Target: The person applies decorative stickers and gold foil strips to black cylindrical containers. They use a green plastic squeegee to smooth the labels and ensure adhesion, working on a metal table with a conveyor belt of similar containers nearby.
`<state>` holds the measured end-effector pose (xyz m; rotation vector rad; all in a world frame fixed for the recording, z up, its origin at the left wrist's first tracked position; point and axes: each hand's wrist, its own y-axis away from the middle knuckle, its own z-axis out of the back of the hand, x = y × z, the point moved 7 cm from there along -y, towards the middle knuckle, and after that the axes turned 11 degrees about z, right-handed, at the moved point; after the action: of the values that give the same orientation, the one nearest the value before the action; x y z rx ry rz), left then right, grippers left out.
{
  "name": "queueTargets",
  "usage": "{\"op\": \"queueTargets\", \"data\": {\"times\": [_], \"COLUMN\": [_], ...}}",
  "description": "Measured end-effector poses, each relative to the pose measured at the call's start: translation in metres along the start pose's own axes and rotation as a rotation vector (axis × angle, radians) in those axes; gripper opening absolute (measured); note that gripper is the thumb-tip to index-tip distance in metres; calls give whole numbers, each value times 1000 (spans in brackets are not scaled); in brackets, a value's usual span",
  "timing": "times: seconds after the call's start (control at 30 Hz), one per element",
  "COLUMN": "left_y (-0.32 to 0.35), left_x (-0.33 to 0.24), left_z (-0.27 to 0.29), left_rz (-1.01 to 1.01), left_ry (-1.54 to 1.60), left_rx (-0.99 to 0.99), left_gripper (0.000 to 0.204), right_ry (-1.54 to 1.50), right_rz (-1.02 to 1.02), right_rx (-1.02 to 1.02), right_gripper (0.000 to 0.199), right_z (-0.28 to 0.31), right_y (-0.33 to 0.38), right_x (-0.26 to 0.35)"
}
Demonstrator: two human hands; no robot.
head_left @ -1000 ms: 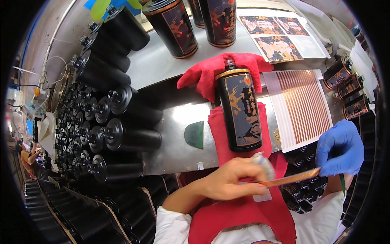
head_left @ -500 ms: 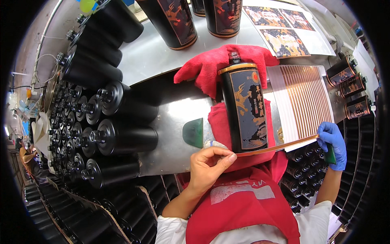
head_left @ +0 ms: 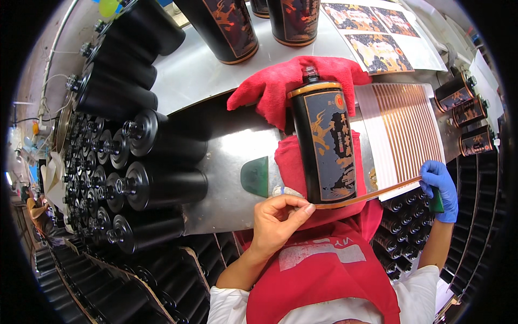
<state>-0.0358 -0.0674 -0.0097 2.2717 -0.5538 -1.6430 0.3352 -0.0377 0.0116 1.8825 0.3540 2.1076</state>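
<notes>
A black bottle (head_left: 327,146) with a gold-and-grey decorated front lies on red cloths (head_left: 288,162), its neck pointing away from me. A thin copper-coloured strip (head_left: 380,191) stretches along the bottle's base end between my hands. My bare left hand (head_left: 276,222) pinches its left end close to the bottle's lower left corner. At the right, my blue-gloved right hand (head_left: 441,189) grips the other end. A green scraper (head_left: 436,201) is also tucked in that hand's fingers. Left of the cloth, another green scraper (head_left: 255,177) lies on the metal table.
A white sheet of copper strips (head_left: 404,135) lies right of the bottle. Plain black bottles (head_left: 167,186) are stacked at the left. Decorated bottles (head_left: 232,29) stand at the back, beside printed sheets (head_left: 372,51). More decorated bottles (head_left: 469,116) are at the far right.
The view has shifted slightly. Both hands keep their hold on the strip, with the right hand very slightly lower against the bottle and sheet; little else differs.
</notes>
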Motion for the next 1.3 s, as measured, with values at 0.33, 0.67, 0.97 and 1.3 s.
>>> {"op": "queueTargets", "data": {"times": [0.33, 0.67, 0.97, 1.3], "left_y": [-6, -27, -29, -32], "left_x": [7, -1, 3, 2], "left_z": [12, 8, 5, 5], "left_rz": [9, -155, -148, -167], "left_ry": [122, -316, -157, -133], "left_rx": [-18, -25, 5, -44], "left_gripper": [37, 79, 86, 104], "right_ry": [40, 73, 92, 126], "right_rz": [-36, -76, -79, -93], "right_rx": [12, 63, 109, 126], "right_gripper": [14, 12, 13, 13], "right_z": [-5, -15, -17, -19], "right_y": [-7, -20, -32, -36], "right_x": [-6, -13, -22, -21]}}
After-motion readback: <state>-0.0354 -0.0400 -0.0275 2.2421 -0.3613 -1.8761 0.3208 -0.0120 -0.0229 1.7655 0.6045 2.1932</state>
